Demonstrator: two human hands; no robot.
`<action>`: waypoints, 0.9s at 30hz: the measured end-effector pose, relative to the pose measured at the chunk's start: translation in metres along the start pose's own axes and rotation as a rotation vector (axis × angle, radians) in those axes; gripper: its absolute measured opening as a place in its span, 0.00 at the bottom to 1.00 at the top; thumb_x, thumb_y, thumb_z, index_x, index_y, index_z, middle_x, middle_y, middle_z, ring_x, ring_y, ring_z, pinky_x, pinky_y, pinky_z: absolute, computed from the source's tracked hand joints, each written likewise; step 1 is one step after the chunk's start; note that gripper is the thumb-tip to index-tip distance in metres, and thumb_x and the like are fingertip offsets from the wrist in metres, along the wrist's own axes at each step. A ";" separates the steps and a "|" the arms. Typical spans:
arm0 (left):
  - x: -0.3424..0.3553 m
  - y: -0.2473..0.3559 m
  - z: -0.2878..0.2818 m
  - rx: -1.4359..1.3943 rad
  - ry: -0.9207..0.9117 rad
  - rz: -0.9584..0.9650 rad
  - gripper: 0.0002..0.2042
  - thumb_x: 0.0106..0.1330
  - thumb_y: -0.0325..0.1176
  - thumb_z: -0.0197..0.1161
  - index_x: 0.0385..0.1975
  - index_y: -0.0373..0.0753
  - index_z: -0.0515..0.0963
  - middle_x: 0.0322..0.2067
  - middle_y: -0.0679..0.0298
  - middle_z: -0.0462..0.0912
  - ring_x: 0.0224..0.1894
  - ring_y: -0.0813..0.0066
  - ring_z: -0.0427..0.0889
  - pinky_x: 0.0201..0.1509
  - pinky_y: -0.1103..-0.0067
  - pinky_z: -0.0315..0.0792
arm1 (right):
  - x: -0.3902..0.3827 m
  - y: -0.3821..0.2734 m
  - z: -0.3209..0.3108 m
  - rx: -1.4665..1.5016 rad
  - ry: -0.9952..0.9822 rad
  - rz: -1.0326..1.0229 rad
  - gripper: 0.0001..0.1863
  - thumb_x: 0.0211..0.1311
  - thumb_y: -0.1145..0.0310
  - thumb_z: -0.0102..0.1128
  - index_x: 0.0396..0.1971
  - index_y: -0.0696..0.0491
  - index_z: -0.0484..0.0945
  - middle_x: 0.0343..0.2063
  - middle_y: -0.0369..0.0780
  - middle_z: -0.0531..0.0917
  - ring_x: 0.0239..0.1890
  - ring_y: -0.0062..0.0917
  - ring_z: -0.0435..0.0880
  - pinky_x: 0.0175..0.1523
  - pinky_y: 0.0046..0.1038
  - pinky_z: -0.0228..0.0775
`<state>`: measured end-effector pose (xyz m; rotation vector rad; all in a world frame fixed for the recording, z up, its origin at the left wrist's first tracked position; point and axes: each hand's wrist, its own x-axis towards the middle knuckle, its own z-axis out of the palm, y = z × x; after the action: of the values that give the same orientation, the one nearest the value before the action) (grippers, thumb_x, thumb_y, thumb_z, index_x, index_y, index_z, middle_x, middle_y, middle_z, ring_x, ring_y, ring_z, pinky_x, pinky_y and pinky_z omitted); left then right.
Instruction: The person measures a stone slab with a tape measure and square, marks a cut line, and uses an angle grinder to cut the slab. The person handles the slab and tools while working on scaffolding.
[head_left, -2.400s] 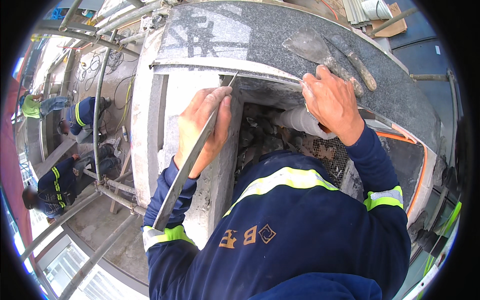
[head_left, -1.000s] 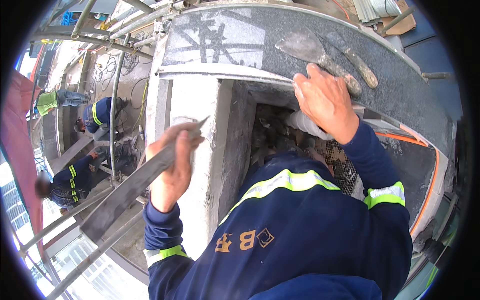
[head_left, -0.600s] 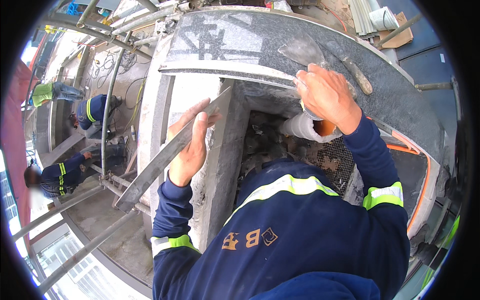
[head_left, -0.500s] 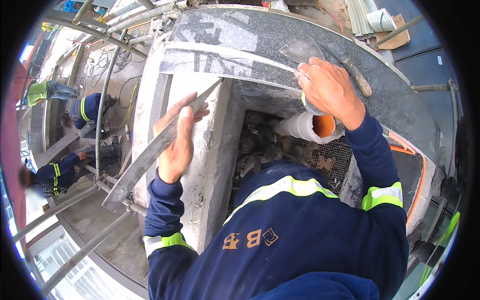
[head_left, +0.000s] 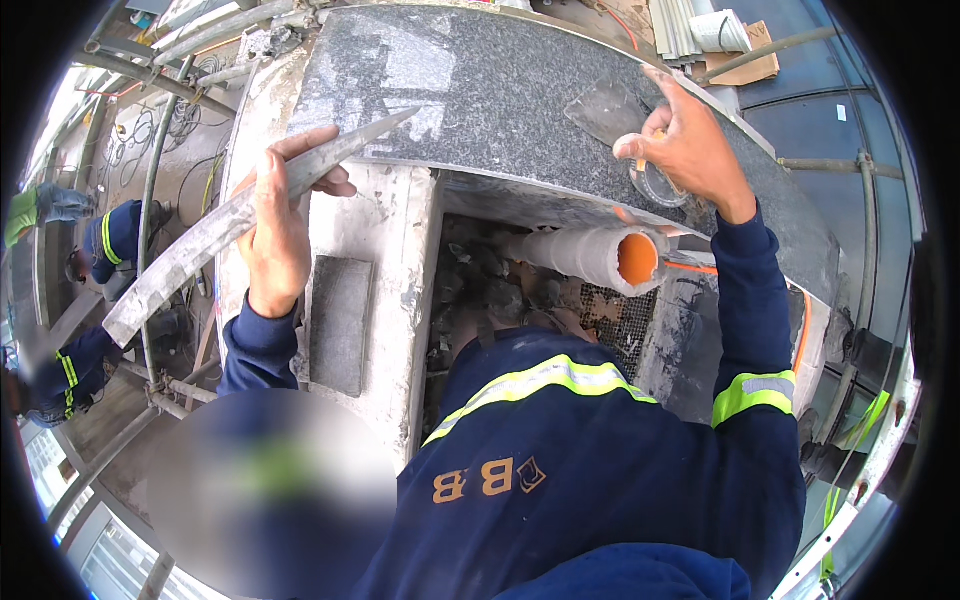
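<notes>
My left hand grips a long grey tapered strip, thumb on one face and fingers behind. Its narrow tip reaches over the left part of a dark speckled stone slab. Above the slab's right side, my right hand has thumb and curled fingers at a round, ring-like thing, partly clear, with its index finger stretched out. I cannot tell its exact kind. A trowel's flat blade lies on the slab just left of that hand; its handle is mostly hidden.
Below the slab, a grey-coated pipe with an orange inside juts over a rubble-filled pit. A grey block rests on the concrete ledge. Scaffold poles and other people are at left. A blurred patch covers the lower left.
The pale band stretched across the slab to my right hand is gone. Both hands sit farther out, the left with its strip, and the right index finger now points outward. The grey block shows.
</notes>
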<state>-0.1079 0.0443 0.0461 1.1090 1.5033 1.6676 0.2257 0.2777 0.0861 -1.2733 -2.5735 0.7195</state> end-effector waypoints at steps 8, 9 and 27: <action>0.066 0.008 0.046 0.133 -0.351 -0.049 0.20 0.80 0.44 0.49 0.45 0.34 0.83 0.27 0.63 0.81 0.27 0.76 0.78 0.36 0.79 0.72 | 0.012 -0.063 0.001 -0.333 0.317 -0.683 0.30 0.53 0.53 0.77 0.50 0.57 0.81 0.37 0.44 0.83 0.33 0.37 0.82 0.38 0.35 0.73; 0.070 0.009 0.054 0.167 -0.349 0.025 0.18 0.79 0.44 0.51 0.43 0.34 0.81 0.26 0.60 0.80 0.27 0.72 0.79 0.35 0.76 0.73 | 0.001 -0.083 0.004 -0.284 0.212 -0.620 0.30 0.53 0.53 0.77 0.49 0.57 0.81 0.36 0.45 0.83 0.34 0.37 0.82 0.38 0.36 0.73; 0.070 0.058 0.120 0.720 -0.359 0.615 0.29 0.73 0.57 0.56 0.32 0.28 0.78 0.22 0.45 0.84 0.28 0.47 0.87 0.35 0.58 0.78 | 0.000 -0.098 0.084 -0.073 0.530 -0.430 0.11 0.54 0.66 0.74 0.33 0.55 0.83 0.23 0.44 0.85 0.28 0.43 0.86 0.31 0.39 0.75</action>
<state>-0.0279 0.1511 0.1155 2.3046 1.6502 1.1534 0.1271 0.1986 0.0621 -0.7445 -2.3123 0.1727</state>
